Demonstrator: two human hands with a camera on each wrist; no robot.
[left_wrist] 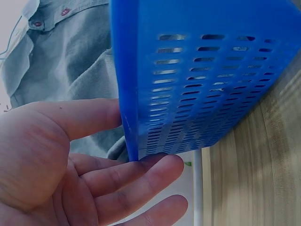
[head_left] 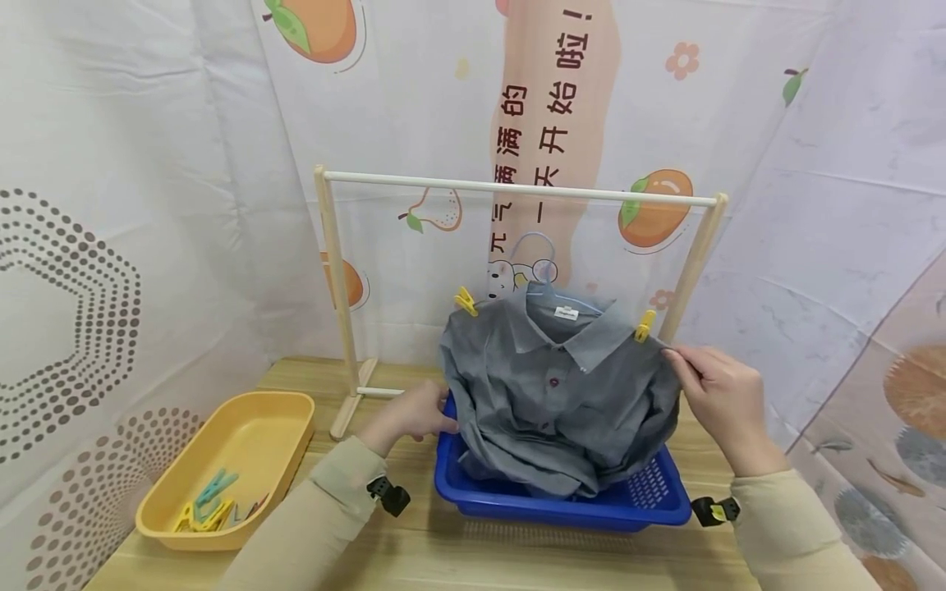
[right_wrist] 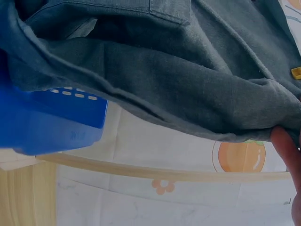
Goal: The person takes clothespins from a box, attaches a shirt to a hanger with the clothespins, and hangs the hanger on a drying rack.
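A grey-blue collared shirt (head_left: 550,394) is on a light-blue hanger (head_left: 550,283), its lower part bunched in a blue plastic basket (head_left: 562,510). Yellow clothespins sit at its two shoulders, one on the left (head_left: 466,301) and one on the right (head_left: 645,326). My right hand (head_left: 720,398) pinches the shirt at its right shoulder edge, beyond the clothespin. At the basket's left end, my left hand (head_left: 420,410) holds the rim. The left wrist view shows the thumb (left_wrist: 94,115) on the shirt side of that rim and the other fingers on the outer side.
Behind the basket stands a wooden drying rack with a white top bar (head_left: 517,189). A yellow tray (head_left: 259,410) at the left holds several clothespins (head_left: 210,513). Printed curtains (head_left: 414,98) close off the back and sides of the wooden table (head_left: 414,542).
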